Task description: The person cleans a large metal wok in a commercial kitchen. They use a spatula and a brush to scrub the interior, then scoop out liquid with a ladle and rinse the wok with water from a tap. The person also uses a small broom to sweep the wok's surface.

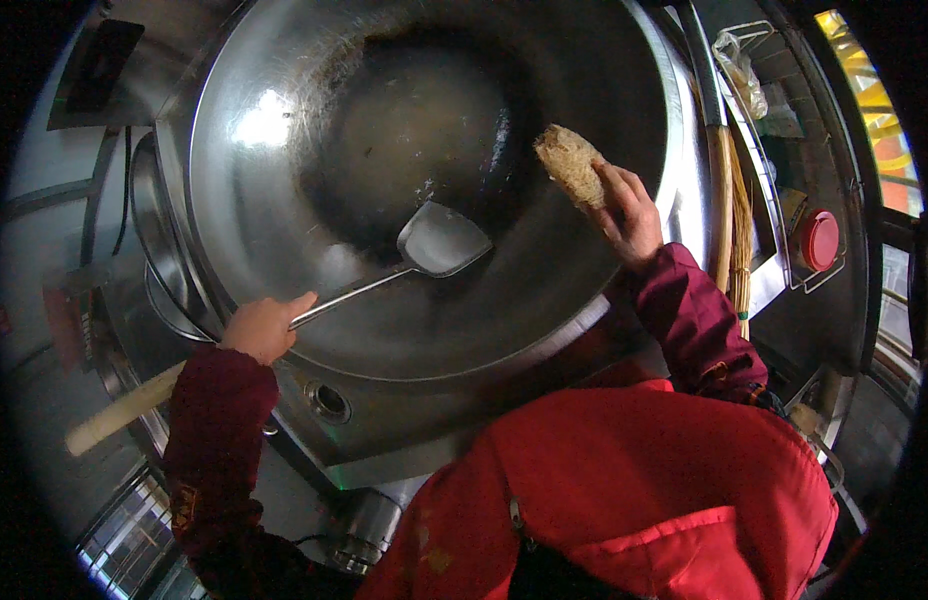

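Note:
A very large metal wok [544, 325] fills the middle of the view, with a dark, wet-looking bottom. My left hand [259, 328] is closed round the shaft of a wok spatula [442, 240]. Its wooden handle end sticks out past my left forearm, and its broad metal blade rests against the wok's near inner slope. Over the right side of the wok, my right hand [629, 218] grips a tan, fibrous loofah scrubber [567, 160] by its near end. The scrubber's far end points toward the wok's middle; whether it touches the metal I cannot tell.
Right of the wok lie a long wooden-handled tool [723, 200] and a bamboo brush [742, 230]. Beyond them, a wire rack holds a red round lid [820, 240] and a clear plastic bag [742, 72]. Metal basins [156, 235] stand at the left.

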The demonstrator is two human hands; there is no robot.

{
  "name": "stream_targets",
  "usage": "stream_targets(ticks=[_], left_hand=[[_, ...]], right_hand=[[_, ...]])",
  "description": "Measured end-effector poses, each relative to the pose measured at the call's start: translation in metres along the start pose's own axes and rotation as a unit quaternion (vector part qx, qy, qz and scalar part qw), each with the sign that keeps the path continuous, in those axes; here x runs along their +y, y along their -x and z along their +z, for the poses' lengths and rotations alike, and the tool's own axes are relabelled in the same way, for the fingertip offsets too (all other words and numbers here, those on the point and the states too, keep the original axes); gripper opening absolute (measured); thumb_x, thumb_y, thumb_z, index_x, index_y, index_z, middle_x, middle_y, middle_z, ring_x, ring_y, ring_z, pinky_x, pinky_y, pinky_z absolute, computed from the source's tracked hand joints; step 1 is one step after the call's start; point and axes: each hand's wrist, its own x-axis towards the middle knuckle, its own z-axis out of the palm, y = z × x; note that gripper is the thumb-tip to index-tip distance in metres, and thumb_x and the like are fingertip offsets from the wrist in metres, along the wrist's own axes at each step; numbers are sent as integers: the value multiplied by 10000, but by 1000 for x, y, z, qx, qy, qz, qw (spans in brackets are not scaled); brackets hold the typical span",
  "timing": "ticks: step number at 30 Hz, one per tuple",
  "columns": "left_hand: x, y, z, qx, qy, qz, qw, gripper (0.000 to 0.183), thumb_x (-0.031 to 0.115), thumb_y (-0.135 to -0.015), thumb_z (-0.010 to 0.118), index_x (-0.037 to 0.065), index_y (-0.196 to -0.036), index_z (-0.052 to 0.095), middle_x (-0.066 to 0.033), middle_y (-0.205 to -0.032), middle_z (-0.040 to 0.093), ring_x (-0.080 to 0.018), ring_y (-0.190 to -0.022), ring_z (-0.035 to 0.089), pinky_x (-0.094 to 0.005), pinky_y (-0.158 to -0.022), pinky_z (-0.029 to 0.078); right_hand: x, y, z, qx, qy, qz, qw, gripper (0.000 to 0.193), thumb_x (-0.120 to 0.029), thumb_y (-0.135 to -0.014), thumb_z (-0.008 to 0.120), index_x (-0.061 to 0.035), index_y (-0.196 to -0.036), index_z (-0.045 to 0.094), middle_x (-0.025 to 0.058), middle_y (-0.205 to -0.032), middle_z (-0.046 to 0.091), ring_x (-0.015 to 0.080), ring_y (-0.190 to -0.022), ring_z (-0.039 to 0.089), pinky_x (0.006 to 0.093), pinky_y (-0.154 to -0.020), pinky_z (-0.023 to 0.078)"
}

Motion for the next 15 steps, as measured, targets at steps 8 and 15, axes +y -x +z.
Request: stream_targets(ticks=[8,15], left_hand=[[51,-76,-7,76,55,79,992,545,45,-764,485,222,-1273,406,-203,-932,582,-376,-851,564,-463,-738,443],[23,-29,-4,-15,3,81,997,580,52,-757,514,213,-1296,376,-212,-866,589,-386,-763,576,-475,-678,449]], right_hand=[[0,2,1,10,-15,3,1000,541,8,-723,611,-39,-1235,441,163,-1170,483,305,-1055,511,327,-865,434],[3,1,1,18,-21,-8,1000,578,2,-709,620,-80,-1251,437,169,-1146,483,329,-1015,522,354,-832,457]])
